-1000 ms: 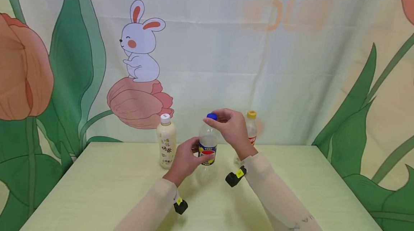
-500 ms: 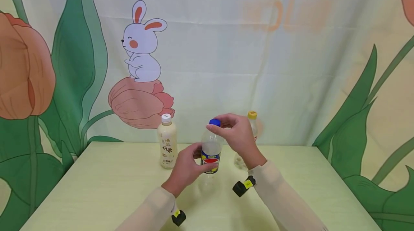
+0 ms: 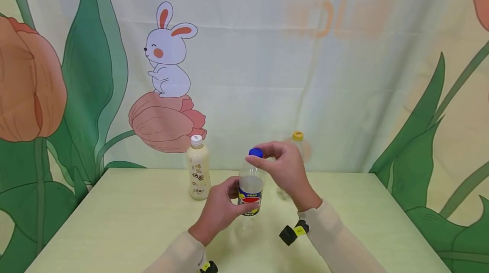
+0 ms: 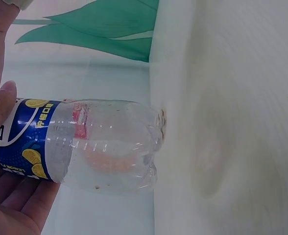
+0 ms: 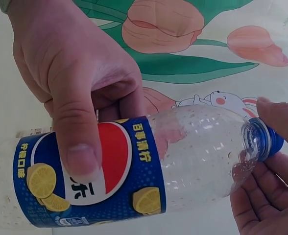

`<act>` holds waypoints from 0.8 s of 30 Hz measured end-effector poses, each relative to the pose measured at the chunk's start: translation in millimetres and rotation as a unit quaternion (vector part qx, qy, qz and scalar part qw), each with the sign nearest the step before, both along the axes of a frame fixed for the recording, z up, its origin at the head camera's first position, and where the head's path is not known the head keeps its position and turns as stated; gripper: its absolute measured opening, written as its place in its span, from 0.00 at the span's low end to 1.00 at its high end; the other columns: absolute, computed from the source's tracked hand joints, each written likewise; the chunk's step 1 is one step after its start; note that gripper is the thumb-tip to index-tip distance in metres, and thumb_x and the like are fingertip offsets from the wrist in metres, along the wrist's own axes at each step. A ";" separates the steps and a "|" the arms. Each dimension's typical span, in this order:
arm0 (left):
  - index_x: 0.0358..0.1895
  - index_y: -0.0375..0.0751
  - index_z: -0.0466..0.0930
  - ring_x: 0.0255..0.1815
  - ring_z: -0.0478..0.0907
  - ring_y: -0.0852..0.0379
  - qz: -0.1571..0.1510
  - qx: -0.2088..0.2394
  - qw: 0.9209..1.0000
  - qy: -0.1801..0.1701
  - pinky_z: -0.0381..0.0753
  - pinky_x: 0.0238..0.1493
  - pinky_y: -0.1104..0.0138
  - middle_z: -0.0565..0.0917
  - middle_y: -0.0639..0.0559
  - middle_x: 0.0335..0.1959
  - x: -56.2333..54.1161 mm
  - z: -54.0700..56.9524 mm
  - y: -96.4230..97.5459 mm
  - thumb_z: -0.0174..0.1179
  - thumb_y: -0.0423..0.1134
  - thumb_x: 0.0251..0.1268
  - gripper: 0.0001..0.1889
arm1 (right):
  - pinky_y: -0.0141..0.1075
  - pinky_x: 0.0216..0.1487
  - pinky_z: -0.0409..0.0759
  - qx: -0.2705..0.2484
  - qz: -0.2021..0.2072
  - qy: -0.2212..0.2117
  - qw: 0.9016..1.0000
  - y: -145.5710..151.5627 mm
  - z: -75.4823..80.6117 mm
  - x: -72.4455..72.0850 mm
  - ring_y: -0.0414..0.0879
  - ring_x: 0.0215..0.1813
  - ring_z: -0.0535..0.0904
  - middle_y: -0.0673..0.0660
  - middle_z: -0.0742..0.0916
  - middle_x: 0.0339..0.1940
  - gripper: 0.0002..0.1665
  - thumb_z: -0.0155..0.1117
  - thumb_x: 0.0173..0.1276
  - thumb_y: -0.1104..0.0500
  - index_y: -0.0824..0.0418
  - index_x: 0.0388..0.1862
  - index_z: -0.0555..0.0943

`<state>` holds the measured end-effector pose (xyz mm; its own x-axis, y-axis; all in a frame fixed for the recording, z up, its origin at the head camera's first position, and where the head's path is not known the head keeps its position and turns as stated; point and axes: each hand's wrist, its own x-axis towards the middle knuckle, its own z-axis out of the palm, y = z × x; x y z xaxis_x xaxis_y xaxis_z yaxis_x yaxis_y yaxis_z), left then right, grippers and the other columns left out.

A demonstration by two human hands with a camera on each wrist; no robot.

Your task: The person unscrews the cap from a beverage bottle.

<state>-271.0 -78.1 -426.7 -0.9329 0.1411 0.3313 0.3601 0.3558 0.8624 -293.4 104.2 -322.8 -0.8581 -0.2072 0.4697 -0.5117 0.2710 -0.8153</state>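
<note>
A clear plastic soda bottle (image 3: 250,184) with a blue lemon-print label (image 5: 90,171) stands roughly upright between my hands. My left hand (image 3: 221,205) grips it around the label, thumb across the front. At the top, my right hand (image 3: 284,164) pinches the blue cap (image 3: 255,152) between thumb and fingers. The right wrist view has the cap on the bottle neck. Only clear plastic and a few droplets show in the bottle's lower part (image 4: 109,147). Whether its base touches the table, I cannot tell.
A milk tea bottle (image 3: 198,175) with a white cap stands to the left on the pale green table (image 3: 126,222). Behind my right hand is another clear bottle with a yellow cap (image 3: 298,136), partly hidden. A printed curtain (image 3: 244,52) hangs behind the table.
The soda bottle and both hands have come lower and nearer to me, slightly to the right. Both hands keep their hold on bottle and cap. The other bottles stay in place.
</note>
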 end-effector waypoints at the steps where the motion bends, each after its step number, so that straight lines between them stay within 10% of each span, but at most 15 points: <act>1: 0.61 0.48 0.79 0.52 0.87 0.53 -0.002 -0.001 1.000 0.000 0.87 0.56 0.61 0.89 0.51 0.52 1.5 0.0 0.0 0.81 0.50 0.50 0.33 | 0.45 0.46 0.83 -0.002 0.001 -0.001 1.000 0.2 0.1 1.8 0.49 0.44 0.84 0.52 0.92 0.36 0.17 0.82 0.57 0.49 0.54 0.42 0.90; 24: 0.56 0.48 0.83 0.45 0.88 0.58 -0.025 -0.001 0.999 0.043 0.87 0.50 0.70 0.90 0.53 0.47 20.3 0.8 -0.4 0.80 0.49 0.52 0.28 | 0.44 0.51 0.83 -0.020 0.041 0.006 0.999 1.7 5.9 22.3 0.49 0.46 0.85 0.51 0.92 0.37 0.10 0.82 0.57 0.53 0.54 0.36 0.92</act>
